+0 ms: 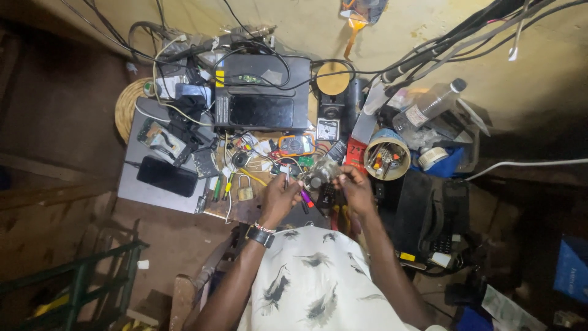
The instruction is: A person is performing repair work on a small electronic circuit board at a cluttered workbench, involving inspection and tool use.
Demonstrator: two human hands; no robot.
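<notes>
**Small part held over a crowded repair bench**

Here, seen from above: left hand [280, 197], wearing a black wristwatch [260, 236], fingers curled narrow around a thin tool with a purple handle [305, 198]. Right hand [354, 189] opposite, fingertips pinched on the edge of a small clear-and-metal part [317, 173]. Part held between both hands, just above the near edge of the wooden work board [242, 209], slightly in front of the orange multimeter [296, 145]. Too small and too blurred to tell what kind of part.

Around the hands:
- A brass padlock [245, 189] on the board, just left of the left hand.
- Yellow and green tool handles [222, 186] beside the padlock.
- A dark phone [166, 176] lying flat on a grey sheet, well to the left.
- A black box [260, 92] with cables over it, at the back against the wall.
- A round tub [386, 154] full of small tools, just right of the right hand.
- A clear plastic bottle [429, 106] tilted behind the tub.
- A roll of white tape [432, 157] beside the tub.
</notes>
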